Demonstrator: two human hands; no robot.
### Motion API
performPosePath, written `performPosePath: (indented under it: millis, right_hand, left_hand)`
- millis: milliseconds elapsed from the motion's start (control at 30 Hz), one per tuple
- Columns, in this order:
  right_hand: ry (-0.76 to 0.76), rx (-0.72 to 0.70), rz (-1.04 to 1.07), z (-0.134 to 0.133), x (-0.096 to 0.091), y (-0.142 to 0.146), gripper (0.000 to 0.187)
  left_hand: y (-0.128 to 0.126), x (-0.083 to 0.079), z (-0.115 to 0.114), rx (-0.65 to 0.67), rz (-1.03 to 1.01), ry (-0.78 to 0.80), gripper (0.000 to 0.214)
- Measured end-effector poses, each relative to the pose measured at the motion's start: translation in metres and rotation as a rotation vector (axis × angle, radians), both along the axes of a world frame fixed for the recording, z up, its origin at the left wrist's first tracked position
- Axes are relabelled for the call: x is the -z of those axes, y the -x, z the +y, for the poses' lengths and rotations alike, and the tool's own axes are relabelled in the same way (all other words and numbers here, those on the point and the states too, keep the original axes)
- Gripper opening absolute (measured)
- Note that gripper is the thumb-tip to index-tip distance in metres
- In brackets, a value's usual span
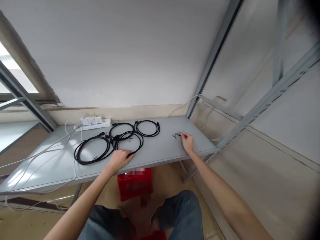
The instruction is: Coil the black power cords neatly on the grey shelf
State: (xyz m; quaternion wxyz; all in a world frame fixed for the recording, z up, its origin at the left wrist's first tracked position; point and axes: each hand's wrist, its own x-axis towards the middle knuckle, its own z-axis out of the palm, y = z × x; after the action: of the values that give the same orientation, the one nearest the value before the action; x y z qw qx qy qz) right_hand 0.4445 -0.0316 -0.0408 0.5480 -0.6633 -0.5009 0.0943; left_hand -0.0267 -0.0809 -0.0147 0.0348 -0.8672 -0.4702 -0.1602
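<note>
Head view: both hands work over one grey surface (161, 146), well apart.
Coils done: four black cables, the left coil (91, 162), front coil (142, 142), rear coil (121, 123) and right coil (148, 136), lie wound into rings; tie ends seem to show on the left and front ones.
Ties left: a few thin black twist ties (177, 135) lie loose, on no coil; whether the others are fastened is too small to tell.
Left grip (120, 159): touches the near edge of the front coil, thumb along the cable; fingers hidden, so closure cannot be told.
Right grip (188, 142): thumb and fingertips drawn together, apparently pinching one of the twist ties.
Cable places: front coil reaches beyond the left grip; left coil just left of it; rear and right coils farther beyond.
Tie place: at the right grip's fingertips, spreading leftward.
</note>
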Motion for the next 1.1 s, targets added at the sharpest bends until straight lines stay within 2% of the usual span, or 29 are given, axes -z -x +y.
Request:
performPosePath:
  millis: [100, 233, 333, 433, 500, 600, 700, 800, 933, 1100]
  right_hand:
    - [-0.020, 0.130, -0.058, 0.004, 0.007, -0.004, 0.050]
    - [-0.054, 0.317, -0.106, 0.007, 0.011, -0.011, 0.045]
    - [-0.017, 0.324, -0.113, 0.008, 0.013, -0.011, 0.038]
    - [-0.016, 0.311, -0.129, 0.009, 0.014, -0.008, 0.032]
    - [-0.029, 0.309, -0.142, 0.009, 0.014, -0.006, 0.031]
    - [-0.011, 0.309, -0.166, 0.008, 0.013, -0.002, 0.032]
    - [0.019, 0.306, -0.199, 0.005, 0.011, 0.000, 0.032]
    - [0.025, 0.306, -0.214, 0.002, 0.009, 0.004, 0.033]
    - [0.070, 0.309, -0.194, 0.000, 0.005, 0.007, 0.033]
    - [0.171, 0.291, -0.186, -0.002, 0.001, 0.010, 0.033]
  left_hand:
    - [0.002, -0.001, -0.004, 0.004, -0.015, -0.087, 0.054]
    - [0.009, -0.003, -0.013, -0.009, -0.113, -0.314, 0.049]
    - [0.009, -0.006, -0.018, 0.054, -0.158, -0.438, 0.046]
    - [-0.006, -0.014, -0.018, 0.160, -0.161, -0.510, 0.042]
    - [-0.028, -0.024, -0.012, 0.237, -0.140, -0.546, 0.039]
    - [-0.076, -0.048, 0.007, 0.297, -0.089, -0.539, 0.038]
    - [-0.135, -0.073, 0.037, 0.370, -0.035, -0.451, 0.037]
    - [-0.189, -0.090, 0.075, 0.415, -0.001, -0.373, 0.038]
    - [-0.242, -0.093, 0.122, 0.334, 0.109, -0.255, 0.041]
    - [-0.287, -0.076, 0.162, 0.301, 0.157, -0.141, 0.045]
